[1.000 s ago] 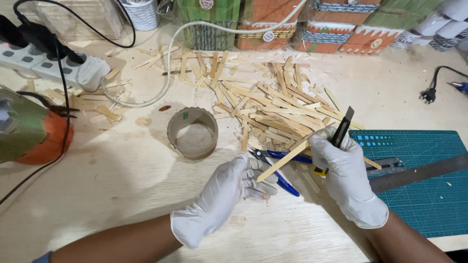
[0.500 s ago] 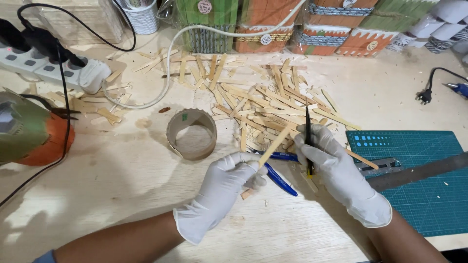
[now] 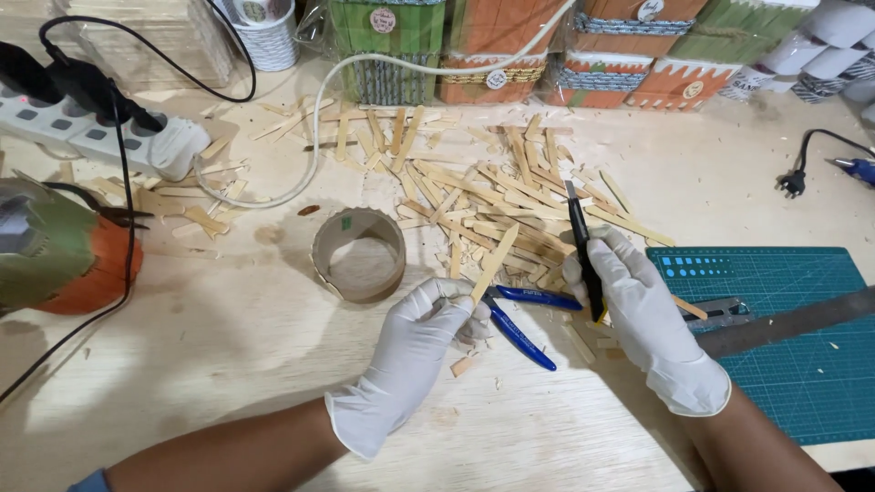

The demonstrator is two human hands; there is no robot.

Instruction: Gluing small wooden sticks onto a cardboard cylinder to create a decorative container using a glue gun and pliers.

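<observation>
My left hand [image 3: 419,342], in a white glove, pinches the lower end of a flat wooden stick [image 3: 495,262] that points up and away. In my white-gloved right hand [image 3: 643,314] is a black utility knife [image 3: 583,251], blade end pointing away, a little to the right of the stick. Between my hands lie blue-handled pliers [image 3: 515,319] on the wooden table. Just beyond them spreads a pile of wooden sticks [image 3: 492,191]. A short cardboard ring [image 3: 358,255] stands left of the pile.
A green cutting mat [image 3: 784,337] with a metal ruler [image 3: 784,319] lies at the right. A power strip [image 3: 100,137] with cables sits at the far left, an orange and green craft piece [image 3: 59,251] below it. Decorated stick boxes [image 3: 547,46] line the back edge.
My left hand has swung the stick from slanting toward the knife to more upright. My right hand has turned the knife and drawn it clear of the stick. A small cut piece lies below my left hand.
</observation>
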